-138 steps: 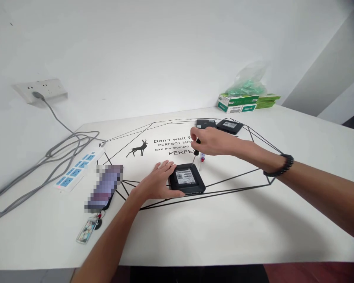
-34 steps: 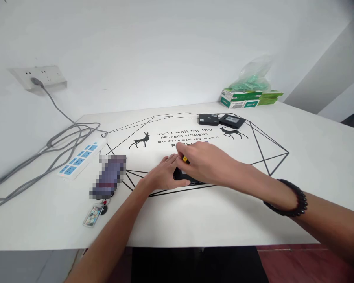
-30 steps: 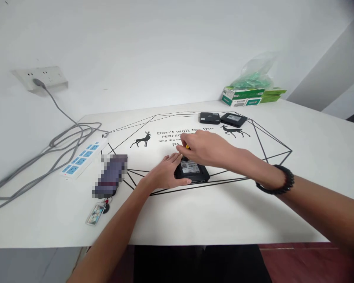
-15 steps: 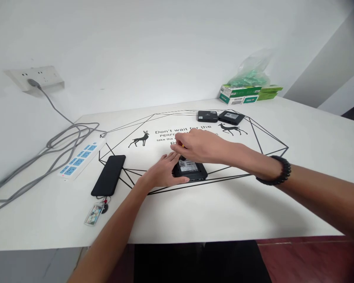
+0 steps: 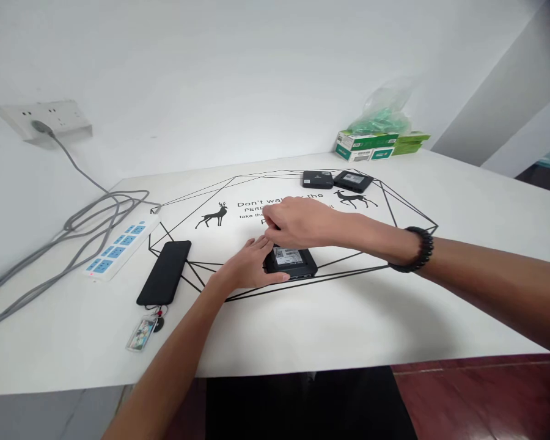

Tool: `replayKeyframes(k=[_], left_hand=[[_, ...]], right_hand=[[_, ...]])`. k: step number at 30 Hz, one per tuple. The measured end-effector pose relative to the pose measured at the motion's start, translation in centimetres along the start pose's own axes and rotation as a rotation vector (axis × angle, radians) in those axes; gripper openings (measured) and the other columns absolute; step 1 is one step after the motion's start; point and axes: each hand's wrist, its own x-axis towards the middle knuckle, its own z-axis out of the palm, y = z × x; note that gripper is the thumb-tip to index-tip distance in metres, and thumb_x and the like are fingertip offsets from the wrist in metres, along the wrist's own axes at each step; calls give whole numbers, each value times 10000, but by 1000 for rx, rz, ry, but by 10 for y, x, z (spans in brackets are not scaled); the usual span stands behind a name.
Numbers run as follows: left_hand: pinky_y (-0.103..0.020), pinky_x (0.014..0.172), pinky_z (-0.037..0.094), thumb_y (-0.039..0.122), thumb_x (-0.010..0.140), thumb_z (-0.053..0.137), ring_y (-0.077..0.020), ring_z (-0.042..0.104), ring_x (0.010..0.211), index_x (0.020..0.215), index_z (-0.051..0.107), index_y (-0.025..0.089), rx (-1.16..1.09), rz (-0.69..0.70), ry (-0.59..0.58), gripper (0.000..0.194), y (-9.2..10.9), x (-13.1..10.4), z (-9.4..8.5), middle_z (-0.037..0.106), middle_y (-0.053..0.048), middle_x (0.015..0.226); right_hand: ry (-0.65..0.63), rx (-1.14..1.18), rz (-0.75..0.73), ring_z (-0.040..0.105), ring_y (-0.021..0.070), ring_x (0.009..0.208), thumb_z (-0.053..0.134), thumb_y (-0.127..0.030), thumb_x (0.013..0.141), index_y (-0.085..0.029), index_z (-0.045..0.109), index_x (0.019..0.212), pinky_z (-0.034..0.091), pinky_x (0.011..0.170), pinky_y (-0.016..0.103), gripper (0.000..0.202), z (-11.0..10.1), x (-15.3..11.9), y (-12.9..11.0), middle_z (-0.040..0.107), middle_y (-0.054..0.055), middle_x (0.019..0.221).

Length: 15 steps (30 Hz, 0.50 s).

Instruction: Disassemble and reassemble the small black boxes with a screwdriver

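Note:
A flat black set-top box [image 5: 297,264] with a white label on its upward face lies on the printed white table. My left hand [image 5: 250,266] grips its left side, the thumb along the front edge and the fingers by the far left corner. Above that same corner, my right hand [image 5: 297,221] is closed, wrist bent over the box. It hides nearly all of what it holds; this looks like a small screwdriver, pointing down at the box. Behind the hands lie two similar pieces: a black box [image 5: 318,179] and a labelled black box [image 5: 354,181].
To the left are a black phone [image 5: 165,272] with a keyring tag [image 5: 142,333], a white power strip [image 5: 117,250] and its looped grey cable [image 5: 73,229]. Green-and-white cartons [image 5: 366,145] with a plastic bag [image 5: 382,116] on top stand at the back right, near the wall.
My right hand has turned slightly over the box corner, and the bit of yellow at its fingers is now hidden. My left hand keeps its hold. The whole view has shifted a little.

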Motion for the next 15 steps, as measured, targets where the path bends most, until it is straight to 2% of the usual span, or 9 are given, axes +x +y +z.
replayKeyframes(k=[5,8,9,12,13,15], left_hand=[[-531,1162,390,613,900,638,-373,465,1413,1544,393,231,1,5,-2,788,2,0,-1,479,-137,1579],[-535,1154,392,612,895,648,-375,501,1369,1531,411,211,14,-3,0,789,1,0,0,526,-152,1527],[-535,1150,395,609,893,653,-378,501,1367,1526,418,206,16,-4,1,786,0,0,0,538,-156,1511],[-543,1145,395,599,898,651,-385,483,1388,1522,422,212,16,1,-5,769,0,0,0,530,-156,1519],[-546,1147,391,598,899,648,-385,476,1396,1528,412,219,17,3,-6,771,0,0,0,515,-154,1536],[-545,1149,389,608,900,640,-383,471,1404,1542,392,233,20,6,-3,783,0,0,0,493,-147,1560]], right_hand=[[-16,43,34,543,209,643,487,-337,920,-159,559,1160,306,560,314,307,-2,-1,7,649,96,797],[-42,145,-57,585,214,735,612,-361,867,-182,488,1285,341,586,293,471,-2,-2,10,667,82,868],[-43,155,-66,589,216,747,643,-403,855,-191,497,1272,344,591,291,490,-1,-2,10,665,78,871],[28,63,51,557,219,686,529,-506,924,-188,582,1056,317,580,314,348,3,-1,9,629,85,784],[57,47,86,539,217,659,469,-479,952,-184,578,1035,309,575,322,326,4,-2,8,618,84,758],[74,99,70,525,210,643,460,-375,946,-179,535,1125,310,571,320,276,5,-3,7,621,72,756]])
